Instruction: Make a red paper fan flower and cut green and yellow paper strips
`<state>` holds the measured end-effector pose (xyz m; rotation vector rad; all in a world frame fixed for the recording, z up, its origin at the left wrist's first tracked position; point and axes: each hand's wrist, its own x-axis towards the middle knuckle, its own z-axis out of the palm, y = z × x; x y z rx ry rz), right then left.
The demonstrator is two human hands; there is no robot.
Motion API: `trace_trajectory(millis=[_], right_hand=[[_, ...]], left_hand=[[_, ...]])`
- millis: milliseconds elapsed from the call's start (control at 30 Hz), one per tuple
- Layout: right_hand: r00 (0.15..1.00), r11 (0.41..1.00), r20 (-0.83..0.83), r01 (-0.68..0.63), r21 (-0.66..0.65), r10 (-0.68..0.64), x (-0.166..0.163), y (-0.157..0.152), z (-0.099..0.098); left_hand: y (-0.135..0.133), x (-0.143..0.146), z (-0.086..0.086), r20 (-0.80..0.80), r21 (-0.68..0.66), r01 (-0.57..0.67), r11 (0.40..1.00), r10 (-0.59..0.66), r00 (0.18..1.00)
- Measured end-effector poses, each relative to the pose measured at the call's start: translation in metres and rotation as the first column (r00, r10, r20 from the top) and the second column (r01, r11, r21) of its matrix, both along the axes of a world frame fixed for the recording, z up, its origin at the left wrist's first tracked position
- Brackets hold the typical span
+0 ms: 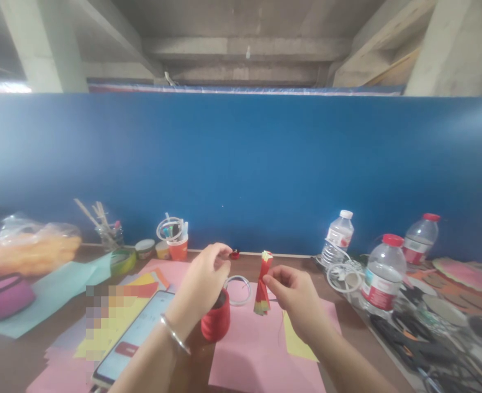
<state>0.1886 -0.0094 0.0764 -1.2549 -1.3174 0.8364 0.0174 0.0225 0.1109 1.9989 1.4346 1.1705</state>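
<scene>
My right hand point(293, 297) pinches the middle of a small folded paper bundle point(262, 284), red with yellow and green edges, and holds it upright above a pink paper sheet point(261, 349). My left hand point(206, 281) hovers a little to the left with its fingers curled together; a thin thread may be between them, but I cannot make it out. A bracelet sits on the left wrist. Under the left hand stands a red spool point(216, 322). A roll of clear tape point(238, 289) lies between the two hands.
A phone point(136, 338) rests on coloured paper sheets at the front left. Cups with pens and sticks point(177, 240) line the blue partition. Three water bottles point(382, 273) and cables stand at the right. A plastic bag point(23, 245) and a purple pouch lie far left.
</scene>
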Motion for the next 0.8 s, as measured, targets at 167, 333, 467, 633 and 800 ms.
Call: trace_trajectory(millis=[167, 333, 467, 633, 800], right_hand=[[1.000, 1.000, 0.020, -0.012, -0.002, 0.012, -0.001, -0.001, 0.001], [0.998, 1.000, 0.060, -0.011, 0.002, 0.011, -0.001, -0.004, 0.003], [0.997, 0.999, 0.068, -0.033, 0.000, 0.033, 0.000, -0.004, 0.003], [0.995, 0.999, 0.082, -0.051, 0.014, 0.050, 0.000, -0.004, 0.002], [0.991, 0.997, 0.119, -0.071, 0.044, 0.065, 0.001, -0.003, 0.000]], left_hand=[[-0.008, 0.008, 0.002, 0.019, -0.037, 0.190, 0.981, -0.189, 0.982], [-0.005, 0.018, -0.014, 0.060, -0.181, 0.345, 0.921, -0.340, 0.939], [-0.002, 0.019, -0.022, 0.147, -0.232, 0.383, 0.894, -0.357, 0.922], [0.002, 0.019, -0.023, 0.225, -0.276, 0.391, 0.878, -0.336, 0.914], [0.001, 0.020, -0.025, 0.259, -0.277, 0.357, 0.892, -0.289, 0.922]])
